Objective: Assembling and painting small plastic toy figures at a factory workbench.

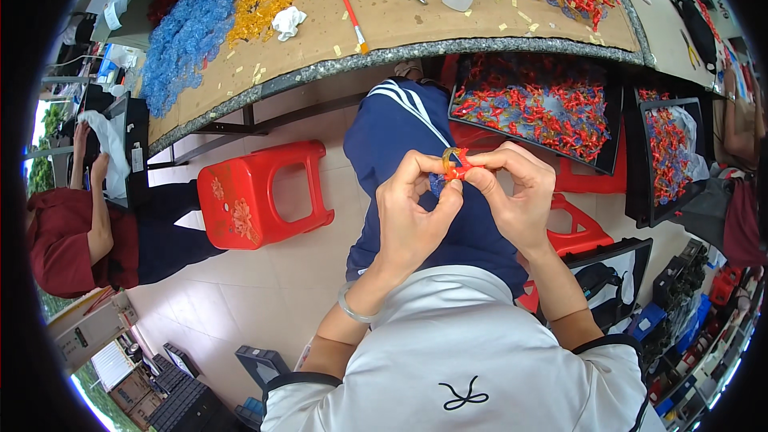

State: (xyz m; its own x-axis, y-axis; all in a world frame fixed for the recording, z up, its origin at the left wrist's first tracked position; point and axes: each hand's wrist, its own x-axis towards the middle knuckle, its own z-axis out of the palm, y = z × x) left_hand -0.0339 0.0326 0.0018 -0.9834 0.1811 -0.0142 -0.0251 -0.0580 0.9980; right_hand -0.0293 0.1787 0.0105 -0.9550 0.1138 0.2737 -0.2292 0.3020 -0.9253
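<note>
Both hands meet over the lap. The left hand (412,208) and right hand (516,200) are each pinched narrow on one small red piece (458,166) with a yellowish ring on it. It sits at the left hand's 1 o'clock and the right's 10, equally near both. Red tray (534,108) at 1 o'clock, counter (400,12) at 12.

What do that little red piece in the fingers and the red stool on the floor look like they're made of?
The small red piece, pinched between the left hand and right hand, looks like glossy, slightly see-through moulded plastic. The red stool seems to be opaque moulded plastic: smooth, with rounded edges, a soft sheen and a cut-out top.
</note>
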